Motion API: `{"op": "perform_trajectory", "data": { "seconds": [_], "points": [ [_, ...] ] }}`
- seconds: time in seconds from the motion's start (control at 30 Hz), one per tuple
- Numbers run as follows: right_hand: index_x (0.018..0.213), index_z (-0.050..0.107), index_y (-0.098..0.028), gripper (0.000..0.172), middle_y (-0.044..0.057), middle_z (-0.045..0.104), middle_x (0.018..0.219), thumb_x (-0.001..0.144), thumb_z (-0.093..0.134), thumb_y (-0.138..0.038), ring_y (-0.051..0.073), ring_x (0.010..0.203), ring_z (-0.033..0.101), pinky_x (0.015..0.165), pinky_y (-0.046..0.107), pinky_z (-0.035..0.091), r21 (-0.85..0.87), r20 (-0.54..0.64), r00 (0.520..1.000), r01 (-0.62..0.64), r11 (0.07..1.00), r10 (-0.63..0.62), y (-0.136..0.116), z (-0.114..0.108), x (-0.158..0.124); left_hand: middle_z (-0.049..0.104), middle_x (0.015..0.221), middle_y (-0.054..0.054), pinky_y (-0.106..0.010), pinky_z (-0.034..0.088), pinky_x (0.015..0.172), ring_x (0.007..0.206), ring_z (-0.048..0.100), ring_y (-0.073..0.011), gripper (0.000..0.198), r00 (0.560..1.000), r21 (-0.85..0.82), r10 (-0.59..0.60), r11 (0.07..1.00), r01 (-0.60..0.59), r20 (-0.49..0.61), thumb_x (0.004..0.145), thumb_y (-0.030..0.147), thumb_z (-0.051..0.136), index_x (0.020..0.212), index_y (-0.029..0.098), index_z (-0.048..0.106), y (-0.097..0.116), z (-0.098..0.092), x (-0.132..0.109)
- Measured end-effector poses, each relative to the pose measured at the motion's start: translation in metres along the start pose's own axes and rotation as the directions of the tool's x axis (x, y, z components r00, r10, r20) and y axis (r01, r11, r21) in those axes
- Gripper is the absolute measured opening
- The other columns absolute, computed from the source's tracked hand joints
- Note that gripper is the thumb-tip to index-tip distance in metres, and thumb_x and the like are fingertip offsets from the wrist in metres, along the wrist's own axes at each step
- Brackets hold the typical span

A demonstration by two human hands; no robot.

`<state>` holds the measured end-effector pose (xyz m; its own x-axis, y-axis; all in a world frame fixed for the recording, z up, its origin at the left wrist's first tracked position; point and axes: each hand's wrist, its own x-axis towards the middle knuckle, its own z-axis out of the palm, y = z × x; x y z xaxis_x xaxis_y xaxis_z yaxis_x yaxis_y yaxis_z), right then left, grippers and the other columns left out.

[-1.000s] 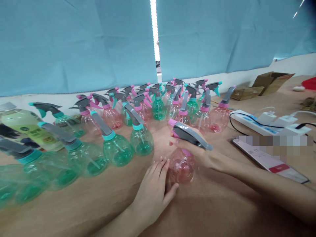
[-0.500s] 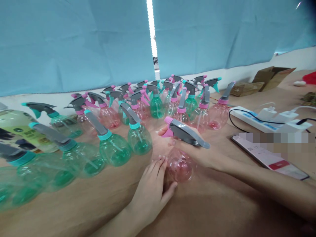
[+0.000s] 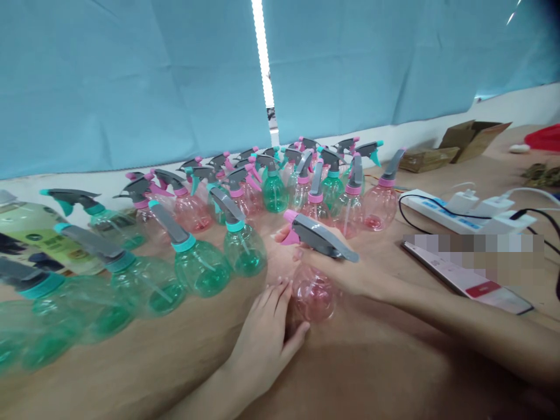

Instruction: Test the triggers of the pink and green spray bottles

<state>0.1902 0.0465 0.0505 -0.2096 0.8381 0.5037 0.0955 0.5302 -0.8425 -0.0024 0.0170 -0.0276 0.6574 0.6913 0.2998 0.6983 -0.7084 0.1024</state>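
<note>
A pink transparent spray bottle with a grey and pink trigger head stands in front of me. My right hand is closed round its neck, just under the spray head, which hides part of the fingers. At the bottle's lower left lies my left hand, its fingers stretched out and its thumb apart. The left fingertips and thumb are against or very close to the bottle's side. Nearest on the left is a green spray bottle, with another green spray bottle beside it.
Several pink and green spray bottles crowd the back of the table. A large labelled bottle stands at far left. To the right are a power strip with plugs and cables, a phone and an open cardboard box.
The view has shifted slightly, so most things sit a little further left. Both hands keep their places at the pink spray bottle.
</note>
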Motion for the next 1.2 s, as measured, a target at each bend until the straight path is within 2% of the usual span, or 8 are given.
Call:
{"op": "perform_trajectory", "data": {
  "seconds": [0.1,0.23,0.4,0.57,0.8,1.0,1.13,1.2],
  "points": [
    [0.076,0.051,-0.024,0.013,-0.004,0.052,0.072,0.084,0.059,-0.030,0.014,0.065,0.048,0.062,0.029,0.043,0.005,0.009,1.000,0.003,1.000,-0.003,0.001,0.000,0.000,0.055,0.138,-0.021,-0.053,0.048,0.102,0.127,0.053,-0.0344,0.050,1.000,-0.014,-0.002,1.000,0.002,-0.006,0.094,0.041,0.052,0.132,0.010,0.046,0.000,0.000,0.000],
    [0.082,0.055,-0.023,0.006,-0.004,0.055,0.074,0.085,0.058,-0.028,0.013,0.066,0.050,0.063,0.029,0.043,0.005,0.015,1.000,0.016,1.000,-0.016,0.000,0.000,0.001,0.055,0.137,-0.021,-0.053,0.048,0.101,0.127,0.053,-0.0343,0.049,1.000,-0.016,-0.001,1.000,0.001,-0.001,0.094,0.041,0.052,0.132,0.010,0.046,0.000,0.000,0.001],
    [0.081,0.053,-0.023,0.011,-0.004,0.053,0.074,0.085,0.059,-0.032,0.013,0.065,0.048,0.060,0.028,0.041,-0.030,-0.010,1.000,0.029,0.999,-0.029,0.001,-0.001,0.001,0.056,0.136,-0.023,-0.055,0.048,0.101,0.126,0.054,-0.0357,0.050,1.000,-0.014,0.001,1.000,0.000,0.004,0.093,0.039,0.053,0.131,0.007,0.047,0.001,0.000,0.001],
    [0.079,0.053,-0.023,0.011,-0.003,0.053,0.074,0.086,0.059,-0.029,0.014,0.071,0.051,0.066,0.030,0.043,-0.009,0.024,0.999,0.026,1.000,-0.026,0.001,-0.002,0.001,0.056,0.136,-0.020,-0.055,0.047,0.101,0.126,0.054,-0.0341,0.047,1.000,-0.047,-0.013,0.999,0.013,0.004,0.093,0.039,0.053,0.131,0.012,0.048,0.001,-0.002,0.001],
    [0.076,0.050,-0.022,0.017,-0.005,0.049,0.071,0.086,0.061,-0.030,0.012,0.063,0.045,0.058,0.026,0.039,0.015,0.015,0.998,0.055,0.998,-0.055,0.005,-0.001,0.001,0.057,0.135,-0.019,-0.054,0.047,0.102,0.126,0.054,-0.0332,0.040,1.000,-0.028,-0.001,1.000,0.002,0.023,0.093,0.037,0.056,0.125,0.013,0.053,0.001,-0.003,0.002],
    [0.070,0.044,-0.023,0.028,-0.005,0.041,0.068,0.082,0.067,-0.035,0.012,0.061,0.039,0.056,0.027,0.036,-0.025,-0.053,0.999,-0.002,1.000,0.001,0.011,-0.002,-0.002,0.057,0.134,-0.022,-0.057,0.046,0.102,0.125,0.054,-0.0355,0.040,0.999,-0.016,0.004,1.000,-0.003,0.047,0.092,0.036,0.057,0.121,0.008,0.055,0.002,-0.005,0.004],
    [0.074,0.052,-0.023,0.022,-0.002,0.048,0.073,0.084,0.064,-0.039,0.014,0.066,0.047,0.061,0.029,0.042,-0.044,-0.080,0.995,-0.065,0.997,0.061,0.010,-0.002,-0.004,0.057,0.133,-0.021,-0.056,0.046,0.103,0.126,0.053,-0.0346,0.040,0.999,-0.032,-0.008,0.999,0.009,0.045,0.092,0.035,0.057,0.121,0.008,0.055,0.004,-0.005,0.004],
    [0.076,0.054,-0.024,0.020,-0.002,0.050,0.074,0.083,0.064,-0.040,0.015,0.067,0.048,0.062,0.029,0.042,-0.052,-0.064,0.997,-0.056,0.997,0.053,0.008,-0.002,-0.003,0.057,0.133,-0.021,-0.055,0.046,0.103,0.126,0.053,-0.0341,0.039,0.999,-0.030,-0.009,0.999,0.011,0.048,0.092,0.036,0.056,0.121,0.009,0.055,0.004,-0.005,0.003]
  ]
}}
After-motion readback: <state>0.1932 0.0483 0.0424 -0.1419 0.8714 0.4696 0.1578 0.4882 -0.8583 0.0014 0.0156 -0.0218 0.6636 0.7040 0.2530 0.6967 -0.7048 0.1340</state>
